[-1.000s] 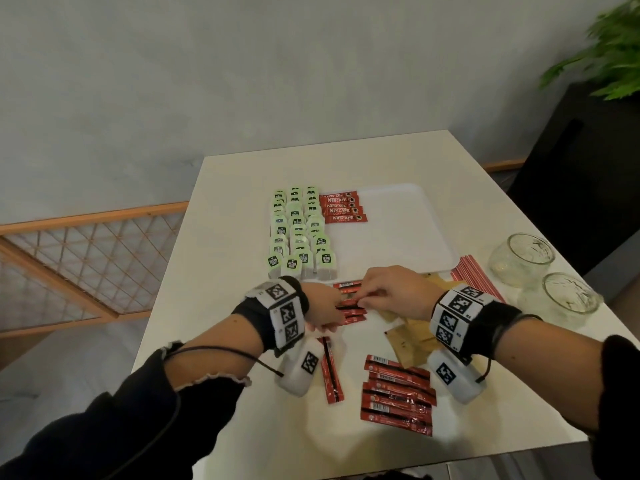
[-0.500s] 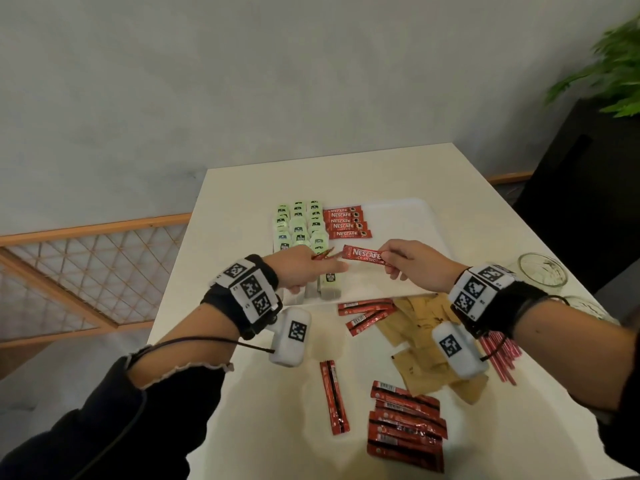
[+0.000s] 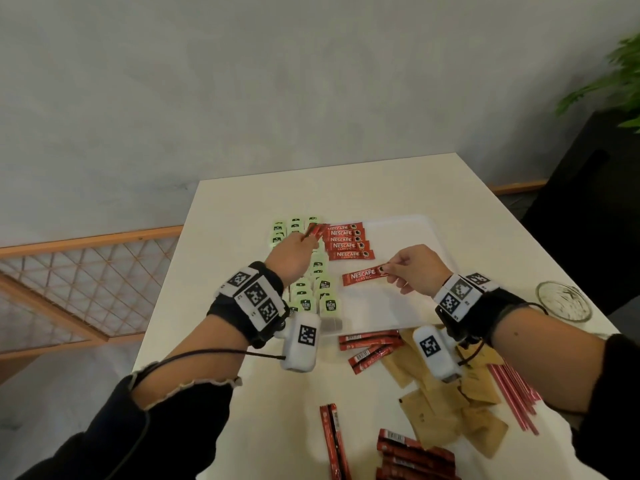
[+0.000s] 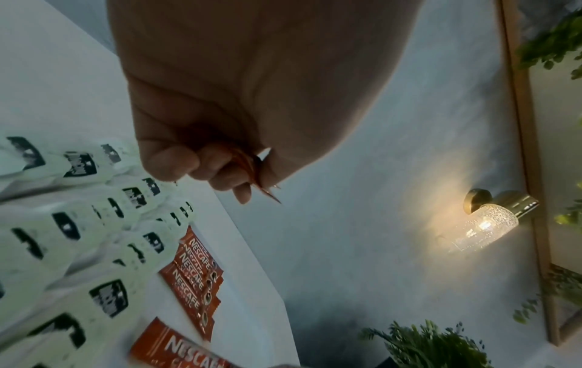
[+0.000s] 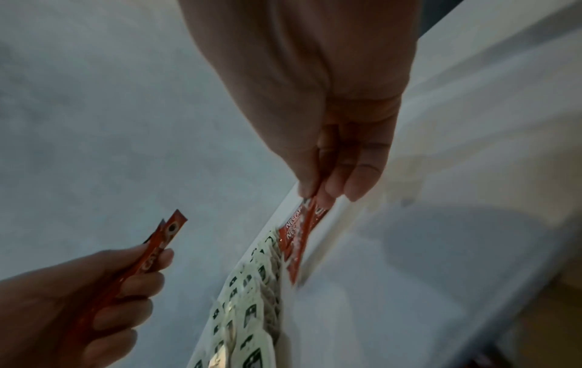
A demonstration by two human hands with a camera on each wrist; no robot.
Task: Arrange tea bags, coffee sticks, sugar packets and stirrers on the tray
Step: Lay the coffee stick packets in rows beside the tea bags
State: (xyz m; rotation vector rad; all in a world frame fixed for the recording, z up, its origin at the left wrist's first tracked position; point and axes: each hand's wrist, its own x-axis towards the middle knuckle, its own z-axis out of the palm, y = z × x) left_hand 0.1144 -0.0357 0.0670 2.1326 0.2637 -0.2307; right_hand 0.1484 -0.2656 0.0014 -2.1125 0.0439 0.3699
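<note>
A white tray [image 3: 415, 306] holds rows of green tea bags [image 3: 311, 282] on its left and a short column of red coffee sticks [image 3: 348, 240] beside them. My right hand [image 3: 386, 268] pinches one end of a single coffee stick [image 3: 363, 275], held flat just below that column. In the right wrist view the fingertips [image 5: 315, 191] pinch that coffee stick [image 5: 302, 229]. My left hand [image 3: 308, 237] grips a few more coffee sticks [image 3: 314, 231] above the far tea bags. The left wrist view shows those coffee sticks [image 4: 261, 179] clamped between thumb and curled fingers.
Loose coffee sticks [image 3: 370, 344] lie just in front of the tray, with more [image 3: 415, 455] near the table's front edge. Brown sugar packets [image 3: 450, 403] and red stirrers [image 3: 516, 393] lie at the right front. A glass bowl [image 3: 562, 299] stands at the right edge.
Both hands rose from the loose sticks in front of the tray and moved out over it. The right hand carried one stick to just below the column; the left went farther back.
</note>
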